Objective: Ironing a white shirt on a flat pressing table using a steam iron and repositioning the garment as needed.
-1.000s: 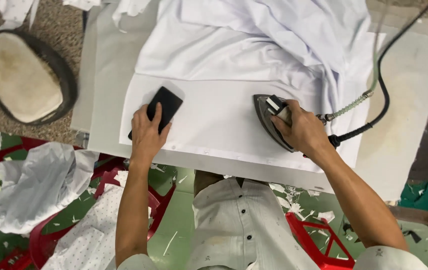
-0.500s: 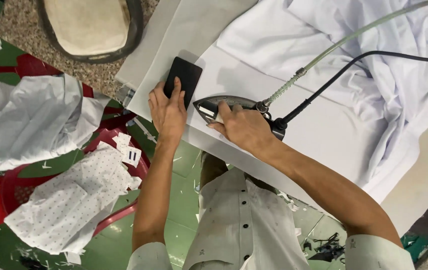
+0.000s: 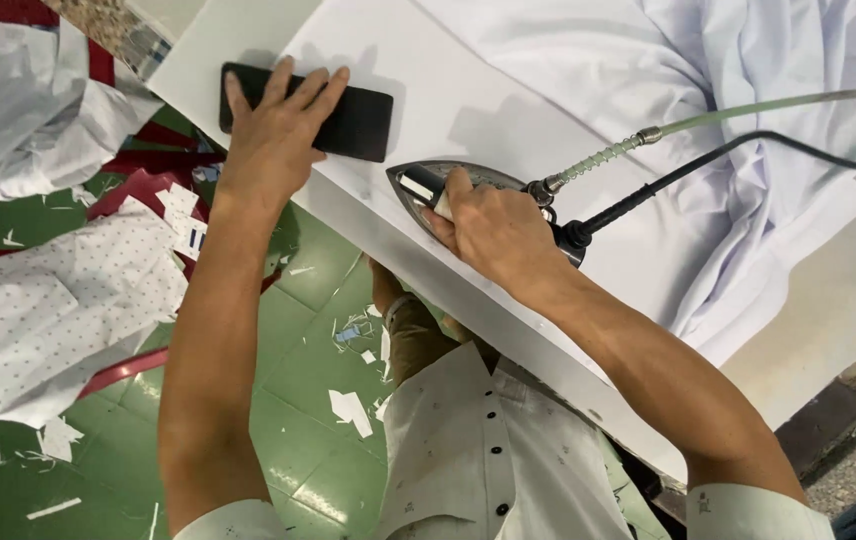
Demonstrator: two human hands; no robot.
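Note:
My right hand [image 3: 493,228] grips the handle of a steam iron [image 3: 426,185] that rests flat on a white garment [image 3: 568,90] spread over the ironing table [image 3: 208,50]. A pale hose [image 3: 748,107] and a black cord [image 3: 728,155] run from the iron's rear off to the right. My left hand [image 3: 273,140] lies flat with spread fingers on a black rectangular pad [image 3: 358,125], pressing it onto the cloth near the table's left end. The iron's tip points toward that pad, a short gap apart.
Bunched white fabric [image 3: 798,60] lies on the table at the upper right. White and dotted garments [image 3: 38,300] are heaped over red plastic seats [image 3: 138,185] at the left. Paper scraps [image 3: 348,410] litter the green tiled floor beneath.
The view has swung and drawn closer. My right hand has slid the iron along the cloth toward the black pad, which my left hand keeps pressing down.

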